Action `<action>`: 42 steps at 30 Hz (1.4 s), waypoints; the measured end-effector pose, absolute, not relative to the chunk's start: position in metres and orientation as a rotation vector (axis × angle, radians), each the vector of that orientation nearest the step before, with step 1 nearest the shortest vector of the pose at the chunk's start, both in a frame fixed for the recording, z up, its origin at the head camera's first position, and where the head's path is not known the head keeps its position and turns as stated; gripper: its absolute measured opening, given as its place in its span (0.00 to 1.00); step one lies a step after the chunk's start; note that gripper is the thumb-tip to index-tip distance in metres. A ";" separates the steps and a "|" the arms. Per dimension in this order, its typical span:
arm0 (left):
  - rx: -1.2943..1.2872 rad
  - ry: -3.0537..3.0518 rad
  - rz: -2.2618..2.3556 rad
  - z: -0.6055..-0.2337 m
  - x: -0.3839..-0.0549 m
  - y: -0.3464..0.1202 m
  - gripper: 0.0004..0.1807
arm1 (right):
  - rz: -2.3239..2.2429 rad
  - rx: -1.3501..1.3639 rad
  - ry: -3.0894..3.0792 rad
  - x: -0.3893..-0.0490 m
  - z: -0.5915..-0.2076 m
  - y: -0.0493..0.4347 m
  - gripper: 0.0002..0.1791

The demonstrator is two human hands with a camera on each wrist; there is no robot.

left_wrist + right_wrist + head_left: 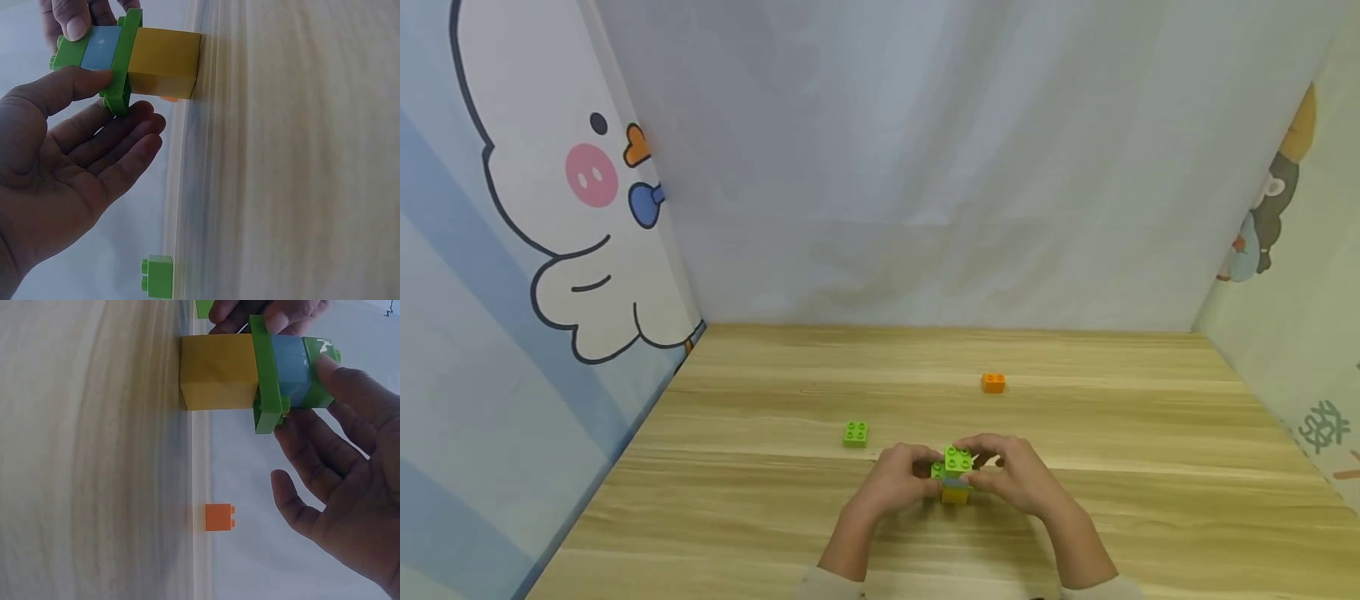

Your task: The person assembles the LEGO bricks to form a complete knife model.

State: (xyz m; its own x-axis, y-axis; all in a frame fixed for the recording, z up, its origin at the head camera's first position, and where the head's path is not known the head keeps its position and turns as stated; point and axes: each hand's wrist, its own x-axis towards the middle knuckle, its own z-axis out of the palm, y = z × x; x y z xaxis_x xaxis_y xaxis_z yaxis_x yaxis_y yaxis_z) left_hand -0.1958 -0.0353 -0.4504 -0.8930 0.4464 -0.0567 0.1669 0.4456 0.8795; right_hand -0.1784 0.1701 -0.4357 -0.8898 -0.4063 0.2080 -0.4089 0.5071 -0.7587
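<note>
The stack [956, 477] stands upright on the table [737, 517]; flanking it, the left hand [897, 481] pinches its wide green layer [267, 369], the right hand [1017, 479] its top brick [958, 460]. Uneven pressing, we suspect, could topple it; seating looks unclear.

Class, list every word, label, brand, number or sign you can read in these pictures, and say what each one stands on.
No text can be read for certain.
Right side panel: a green mark resembling a written character, too blurred to read.
Brick stack: no lettering can be made out.
Loose green brick and loose orange brick: none legible; any lettering on their studs would be too small.
</note>
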 end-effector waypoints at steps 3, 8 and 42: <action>0.543 2.417 1.433 -0.452 -0.196 -0.034 0.19 | 1.361 0.734 -2.721 -0.178 -0.437 0.171 0.18; 0.550 2.439 1.420 -0.453 -0.195 -0.035 0.19 | 1.393 0.736 -2.726 -0.178 -0.437 0.169 0.18; 0.560 2.471 1.379 -0.449 -0.194 -0.038 0.20 | 1.436 0.598 -2.856 -0.175 -0.435 0.166 0.20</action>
